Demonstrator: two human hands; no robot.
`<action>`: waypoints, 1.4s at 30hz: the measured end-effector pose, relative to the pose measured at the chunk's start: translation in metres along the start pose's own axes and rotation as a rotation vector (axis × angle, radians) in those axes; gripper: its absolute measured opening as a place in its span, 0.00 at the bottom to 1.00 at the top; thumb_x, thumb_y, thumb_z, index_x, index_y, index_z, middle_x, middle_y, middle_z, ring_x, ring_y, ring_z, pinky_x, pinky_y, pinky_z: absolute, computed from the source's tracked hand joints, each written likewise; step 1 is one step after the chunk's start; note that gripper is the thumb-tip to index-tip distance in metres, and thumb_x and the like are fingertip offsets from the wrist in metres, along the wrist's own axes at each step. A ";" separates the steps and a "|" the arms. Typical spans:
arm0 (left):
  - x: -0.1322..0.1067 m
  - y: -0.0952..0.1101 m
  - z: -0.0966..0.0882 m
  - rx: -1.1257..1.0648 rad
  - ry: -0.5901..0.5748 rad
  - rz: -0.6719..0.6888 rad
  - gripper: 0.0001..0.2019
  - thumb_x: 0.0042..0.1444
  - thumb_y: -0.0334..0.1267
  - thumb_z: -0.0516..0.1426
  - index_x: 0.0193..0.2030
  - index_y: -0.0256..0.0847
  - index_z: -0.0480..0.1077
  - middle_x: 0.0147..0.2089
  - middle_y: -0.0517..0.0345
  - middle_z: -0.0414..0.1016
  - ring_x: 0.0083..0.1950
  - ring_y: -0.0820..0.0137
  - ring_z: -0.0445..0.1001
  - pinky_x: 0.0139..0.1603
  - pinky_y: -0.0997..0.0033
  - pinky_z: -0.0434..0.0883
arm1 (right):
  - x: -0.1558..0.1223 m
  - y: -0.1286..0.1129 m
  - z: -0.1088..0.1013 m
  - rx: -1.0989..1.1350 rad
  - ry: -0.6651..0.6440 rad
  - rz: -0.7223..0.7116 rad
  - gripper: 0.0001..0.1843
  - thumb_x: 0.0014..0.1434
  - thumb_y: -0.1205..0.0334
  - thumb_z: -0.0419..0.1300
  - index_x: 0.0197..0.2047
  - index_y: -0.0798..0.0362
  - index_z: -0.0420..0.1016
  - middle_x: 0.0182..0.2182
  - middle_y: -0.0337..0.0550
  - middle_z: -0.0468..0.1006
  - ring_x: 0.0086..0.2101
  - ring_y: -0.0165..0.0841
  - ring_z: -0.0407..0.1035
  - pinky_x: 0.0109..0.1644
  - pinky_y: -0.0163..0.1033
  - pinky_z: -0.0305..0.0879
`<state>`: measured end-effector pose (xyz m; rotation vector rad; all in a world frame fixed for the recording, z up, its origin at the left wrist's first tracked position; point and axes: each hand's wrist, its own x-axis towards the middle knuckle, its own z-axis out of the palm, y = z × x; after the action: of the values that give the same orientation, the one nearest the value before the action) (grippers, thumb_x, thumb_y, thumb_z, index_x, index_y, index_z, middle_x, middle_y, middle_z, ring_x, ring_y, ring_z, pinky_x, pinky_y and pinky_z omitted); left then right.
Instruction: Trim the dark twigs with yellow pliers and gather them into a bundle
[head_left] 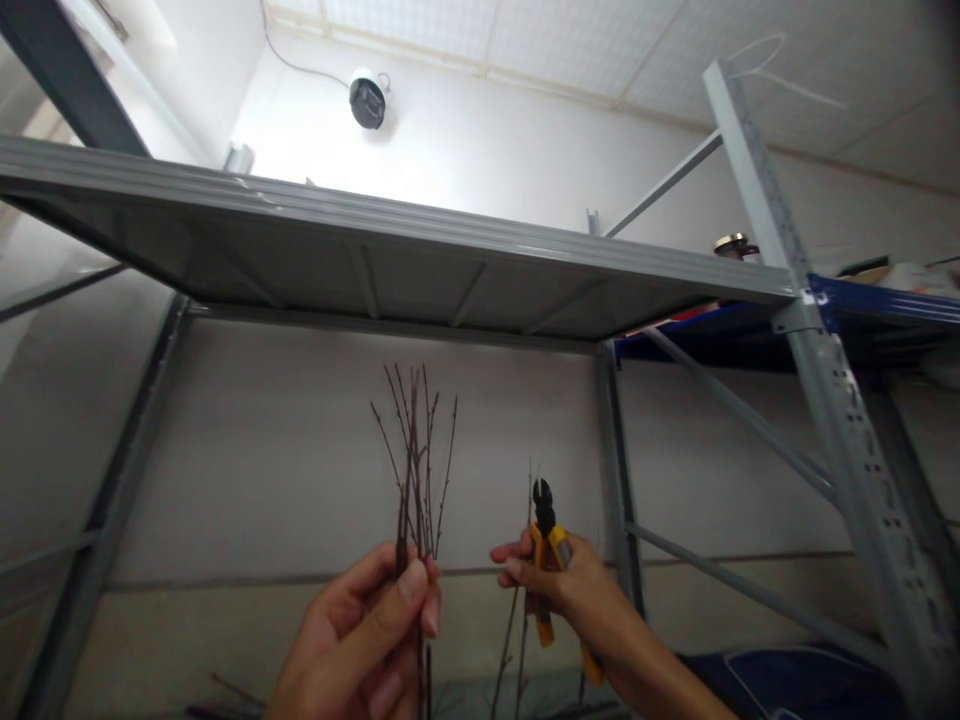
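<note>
My left hand (360,635) is closed around the lower stems of a bunch of thin dark twigs (414,450), whose bare tips fan out upward. To its right, my right hand (574,590) grips a pair of yellow-handled cutters (546,540) with black jaws pointing up. The jaws are a short way from the bunch and do not touch it. Another thin twig (510,630) stands behind my right hand.
A grey steel shelving rack surrounds the view, with a wide shelf (375,260) overhead and a perforated upright (847,420) at right. A blue-edged shelf (885,305) holds boxes. Dark blue fabric (795,685) lies low at right, and a dome camera (367,100) hangs high on the wall.
</note>
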<state>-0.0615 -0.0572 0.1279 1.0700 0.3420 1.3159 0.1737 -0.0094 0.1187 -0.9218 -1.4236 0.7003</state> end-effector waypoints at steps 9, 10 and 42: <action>0.023 -0.028 -0.011 0.240 0.047 0.127 0.22 0.42 0.53 0.72 0.37 0.38 0.77 0.40 0.56 0.80 0.46 0.65 0.76 0.45 0.73 0.77 | -0.024 -0.045 0.007 0.111 -0.050 -0.063 0.16 0.49 0.62 0.70 0.39 0.50 0.70 0.51 0.50 0.83 0.40 0.39 0.80 0.38 0.40 0.70; 0.023 -0.031 -0.004 0.261 0.050 0.139 0.23 0.41 0.53 0.73 0.36 0.39 0.76 0.41 0.56 0.80 0.48 0.63 0.76 0.48 0.70 0.77 | -0.025 -0.050 0.008 0.111 -0.061 -0.074 0.15 0.49 0.63 0.70 0.39 0.50 0.70 0.50 0.49 0.83 0.39 0.39 0.80 0.39 0.41 0.70; 0.036 -0.037 -0.006 0.238 0.089 0.366 0.23 0.39 0.53 0.73 0.32 0.33 0.78 0.25 0.53 0.77 0.28 0.64 0.75 0.20 0.71 0.72 | -0.014 -0.069 0.001 -1.008 -0.045 -0.212 0.12 0.58 0.48 0.63 0.36 0.48 0.76 0.37 0.46 0.82 0.41 0.44 0.75 0.46 0.49 0.66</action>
<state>-0.0329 -0.0182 0.1087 1.3197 0.3883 1.6830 0.1632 -0.0558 0.1710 -1.4769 -1.9020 -0.2229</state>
